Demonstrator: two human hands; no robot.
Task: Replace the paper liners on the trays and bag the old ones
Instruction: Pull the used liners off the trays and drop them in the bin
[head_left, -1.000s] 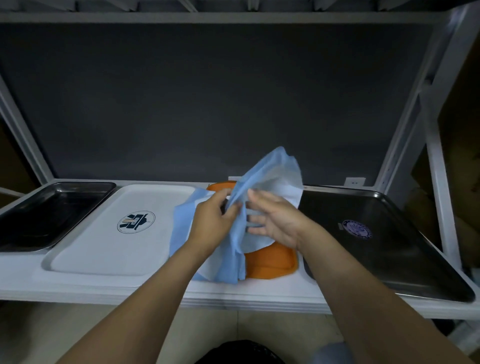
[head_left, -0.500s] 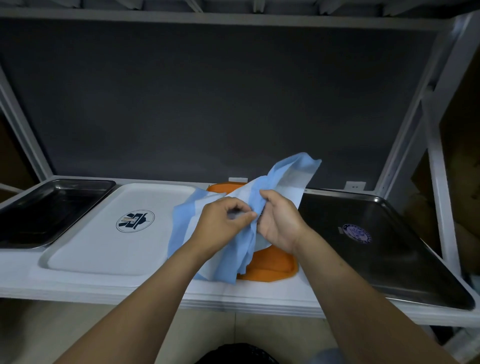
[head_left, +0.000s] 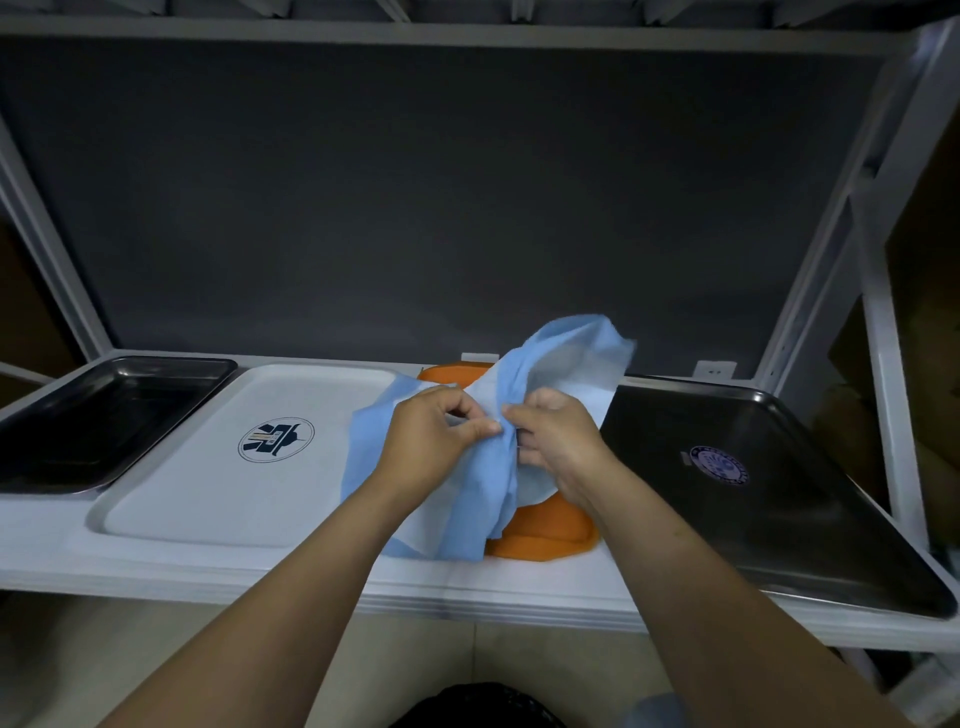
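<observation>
Pinching blue liner | left hand, right hand both curled on it; orange tray mostly hidden

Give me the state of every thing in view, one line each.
Left hand, pinches the blue liner.
Right hand, grips the blue liner.
Blue liner, crumpled, held up over the orange tray.
Orange tray, flat on the shelf, partly covered by the blue liner.
White tray, bare.
Left metal tray, bare.
Right metal tray, bare.

Left hand was bare, right hand likewise, left forearm and right forearm were uncovered to frame edge, clothing not discernible.
</observation>
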